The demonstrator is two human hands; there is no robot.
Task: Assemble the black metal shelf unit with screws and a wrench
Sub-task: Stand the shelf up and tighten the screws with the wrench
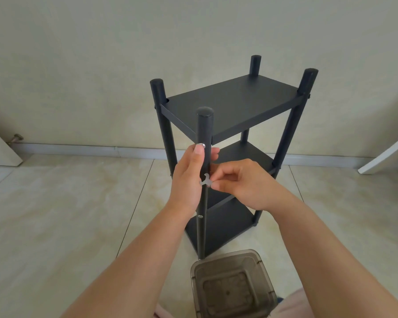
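Note:
The black metal shelf unit (234, 104) stands upright on the tiled floor with three tiers and four round posts. A silver screw (202, 145) sits in the near front post (204, 125), level with the top tier. My left hand (190, 177) wraps around that post, its thumb tip touching the screw. My right hand (241, 182) pinches a small flat silver wrench (205, 180) just right of the post, below the screw. Another screw head (200, 216) shows lower on the same post.
A smoky translucent plastic container (233, 285) stands on the floor right in front of the shelf's base. A wall with a baseboard runs behind. A white panel (386, 154) leans at the right, a door edge with a stopper (15, 139) at the left.

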